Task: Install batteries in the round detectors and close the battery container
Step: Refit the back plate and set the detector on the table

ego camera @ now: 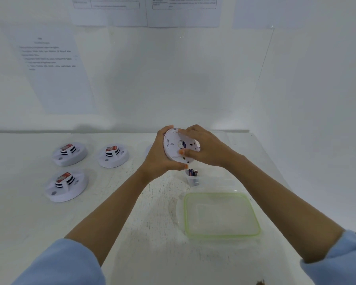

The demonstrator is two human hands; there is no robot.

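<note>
A round white detector is held up above the table, its back side tilted toward me. My left hand grips its left rim, thumb curled under the lower edge. My right hand holds its right side, fingers over the top rim and thumb pressed on the back. Just below the hands stands a clear battery container with a few batteries upright in its left corner. Its clear lid with a green rim lies flat on the table in front of it.
Three more round white detectors stand face up on the table's left: one at far left, one beside it, one nearer me. White walls with printed sheets enclose the white table.
</note>
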